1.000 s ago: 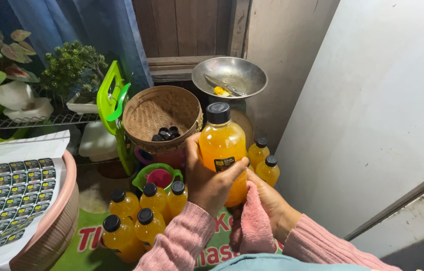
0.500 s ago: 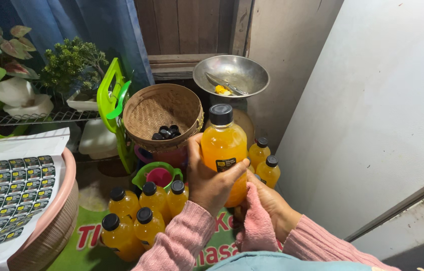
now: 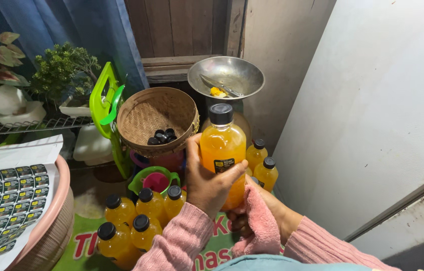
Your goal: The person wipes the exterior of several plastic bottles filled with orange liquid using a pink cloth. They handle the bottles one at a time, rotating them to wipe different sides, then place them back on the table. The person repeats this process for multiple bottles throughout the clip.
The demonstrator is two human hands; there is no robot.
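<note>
The orange juice bottle (image 3: 223, 153) is a clear plastic bottle with a black screw cap, filled almost to the neck with cloudy orange-yellow liquid. A small dark label with yellow markings sits on its front, a little below the middle. It stands upright, held up off the floor at the centre of the view, cap toward twelve o'clock. The left hand (image 3: 207, 183) wraps it from nine o'clock, thumb across the front just under the label. A pink cloth (image 3: 259, 223) presses against its lower part at five o'clock, bunched in the right hand (image 3: 267, 213).
</note>
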